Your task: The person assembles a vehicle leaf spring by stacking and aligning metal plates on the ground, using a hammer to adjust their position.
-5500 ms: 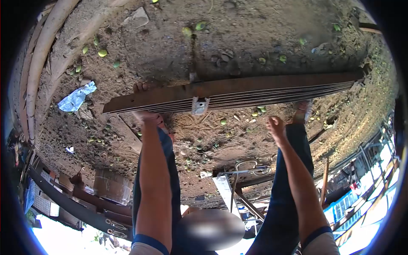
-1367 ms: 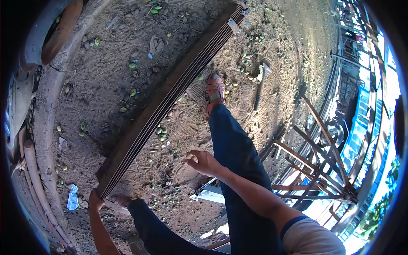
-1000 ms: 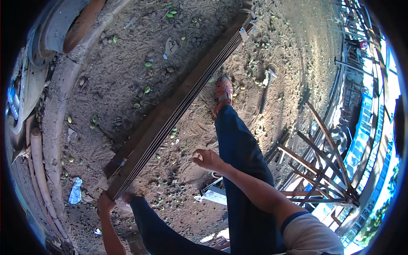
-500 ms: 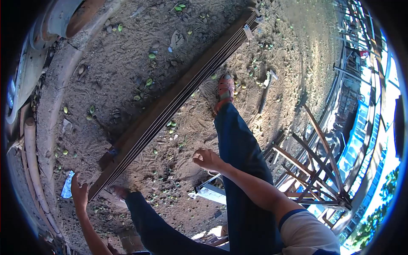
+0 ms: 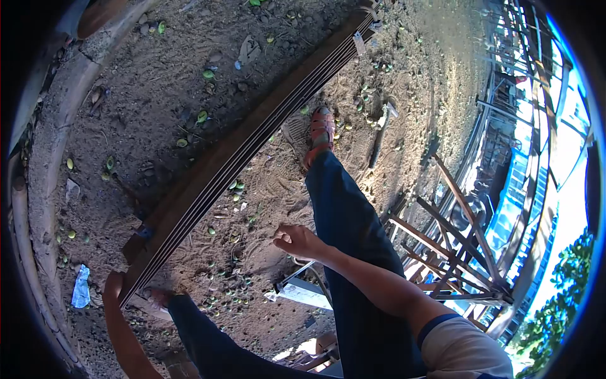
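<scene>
A long brown beam (image 5: 218, 165) with thin parallel grooves along one side runs diagonally across the ground, from lower left to upper middle. My left hand (image 5: 114, 285) is at its near end, fingers curled against the edge and partly hidden. Over the sandy ground, away from the beam, my right hand (image 5: 297, 242) hangs with its fingers curled in toward the thumb. Nothing shows in it. My sandalled foot (image 5: 320, 129) stands beside the beam on its right; the other foot (image 5: 160, 297) is close to the near end.
A hammer-like tool (image 5: 382, 134) lies on the sand to the right. Crossed wooden legs of a frame (image 5: 457, 252) stand at the right. A pale metal piece (image 5: 303, 295) is near my right leg. Crumpled foil-like wrapper (image 5: 81, 287) lies at the left; fallen green fruits or leaves dot the ground.
My left hand has moved from beside the beam's near end onto it, its fingers closing. The right hand's fingers have curled in more. The whole view has shifted slightly.
</scene>
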A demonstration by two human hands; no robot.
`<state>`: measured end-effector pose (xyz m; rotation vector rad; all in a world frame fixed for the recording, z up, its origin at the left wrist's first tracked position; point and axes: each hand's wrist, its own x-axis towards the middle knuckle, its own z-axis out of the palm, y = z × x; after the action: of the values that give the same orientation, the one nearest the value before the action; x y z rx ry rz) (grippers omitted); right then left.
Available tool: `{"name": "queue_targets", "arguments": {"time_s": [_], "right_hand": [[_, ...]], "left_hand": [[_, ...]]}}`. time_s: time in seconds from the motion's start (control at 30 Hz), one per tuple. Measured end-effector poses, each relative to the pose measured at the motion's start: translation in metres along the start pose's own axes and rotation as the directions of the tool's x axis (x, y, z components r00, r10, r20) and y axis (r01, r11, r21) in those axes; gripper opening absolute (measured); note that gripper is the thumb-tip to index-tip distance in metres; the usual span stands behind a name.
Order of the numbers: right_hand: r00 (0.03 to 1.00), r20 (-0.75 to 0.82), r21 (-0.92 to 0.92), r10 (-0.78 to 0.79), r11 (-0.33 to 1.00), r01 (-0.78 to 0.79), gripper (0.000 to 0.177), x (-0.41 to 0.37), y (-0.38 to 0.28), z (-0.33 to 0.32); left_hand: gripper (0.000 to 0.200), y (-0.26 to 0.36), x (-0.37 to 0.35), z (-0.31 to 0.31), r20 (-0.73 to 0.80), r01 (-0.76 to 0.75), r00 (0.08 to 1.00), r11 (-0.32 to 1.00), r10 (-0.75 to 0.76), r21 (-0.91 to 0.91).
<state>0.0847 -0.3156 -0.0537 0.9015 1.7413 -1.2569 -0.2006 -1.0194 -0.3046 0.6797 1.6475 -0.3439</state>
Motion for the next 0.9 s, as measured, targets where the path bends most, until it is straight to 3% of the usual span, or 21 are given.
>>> {"name": "queue_targets", "arguments": {"time_s": [0.03, 0.07, 0.2, 0.27, 0.4, 0.47, 0.53, 0.57, 0.6, 0.63, 0.67, 0.73, 0.77, 0.8, 0.83, 0.87, 0.9], "right_hand": [[1.0, 0.007, -0.018, 0.003, 1.0, -0.003, 0.025, 0.0, -0.001, 0.002], [1.0, 0.006, -0.023, 0.005, 1.0, -0.005, 0.025, 0.0, 0.001, 0.003], [0.996, -0.018, -0.026, -0.09, 0.996, 0.09, 0.025, 0.002, 0.015, 0.018], [0.994, -0.038, -0.051, -0.104, 0.993, 0.102, 0.025, 0.005, 0.019, 0.025], [0.993, -0.035, -0.01, -0.112, 0.994, 0.111, 0.027, 0.004, 0.013, 0.03], [0.994, -0.018, 0.009, -0.11, 0.994, 0.111, 0.028, 0.005, 0.007, 0.03], [0.991, -0.021, 0.049, -0.129, 0.99, 0.13, 0.029, 0.01, 0.012, 0.038], [0.99, -0.025, 0.074, -0.14, 0.987, 0.142, 0.029, 0.014, 0.016, 0.043], [0.999, -0.014, 0.228, -0.042, 0.973, 0.044, 0.029, 0.017, 0.018, 0.047], [0.998, 0.013, 0.376, 0.053, 0.925, -0.055, 0.029, 0.017, 0.015, 0.05], [0.999, 0.008, 0.399, 0.041, 0.916, -0.041, 0.029, 0.015, 0.004, 0.049], [0.968, 0.159, 0.745, 0.194, 0.62, -0.247, 0.047, 0.011, -0.027, 0.048], [0.938, 0.258, 0.846, 0.232, 0.414, -0.335, 0.056, 0.015, -0.042, 0.047], [0.944, 0.26, 0.898, 0.203, 0.309, -0.314, 0.072, 0.021, -0.049, 0.058], [0.946, 0.258, 0.904, 0.195, 0.297, -0.308, 0.072, 0.024, -0.06, 0.068], [0.951, 0.228, 0.96, 0.21, 0.118, -0.256, 0.074, 0.025, -0.071, 0.078], [0.951, 0.202, 0.979, 0.233, -0.06, -0.193, 0.076, 0.028, -0.081, 0.091]], "left_hand": [[0.037, -0.028, 0.006, 0.032, -0.032, 0.094, 0.994, 0.966, -0.105, -0.242], [0.04, 0.0, 0.038, 0.036, -0.036, 0.172, 0.976, 0.865, -0.214, -0.471], [0.028, 0.019, 0.014, 0.018, -0.013, 0.135, 0.988, 0.91, -0.152, -0.392], [0.026, 0.044, -0.003, -0.003, -0.178, 0.022, 0.984, 0.998, -0.032, -0.055], [0.023, 0.072, -0.035, -0.023, -0.185, 0.071, 0.979, 0.995, -0.082, -0.065], [0.026, 0.092, -0.076, -0.043, -0.105, 0.105, 0.988, 0.992, -0.112, -0.066], [0.031, 0.102, -0.104, -0.049, -0.033, 0.191, 0.977, 0.928, -0.212, -0.319], [0.031, 0.13, -0.134, -0.078, -0.052, 0.15, 0.985, 0.968, -0.163, -0.203], [0.033, 0.128, -0.145, -0.073, -0.064, 0.131, 0.988, 0.981, -0.141, -0.144], [0.039, 0.125, -0.155, -0.069, -0.087, 0.161, 0.98, 0.966, -0.181, -0.202], [0.042, 0.133, -0.17, -0.079, -0.017, 0.294, 0.946, 0.879, -0.324, -0.376], [0.049, 0.161, -0.218, -0.115, 0.001, 0.278, 0.952, 0.866, -0.305, -0.414], [0.05, 0.134, -0.221, -0.082, -0.031, 0.329, 0.931, 0.875, -0.363, -0.354], [0.049, 0.142, -0.242, -0.084, -0.031, 0.335, 0.929, 0.874, -0.369, -0.352], [0.051, 0.173, -0.27, -0.099, -0.066, 0.419, 0.886, 0.854, -0.459, -0.31], [0.052, 0.178, -0.284, -0.09, -0.075, 0.364, 0.908, 0.866, -0.411, -0.344], [0.056, 0.214, -0.31, -0.108, -0.031, 0.48, 0.851, 0.802, -0.524, -0.355]]}}
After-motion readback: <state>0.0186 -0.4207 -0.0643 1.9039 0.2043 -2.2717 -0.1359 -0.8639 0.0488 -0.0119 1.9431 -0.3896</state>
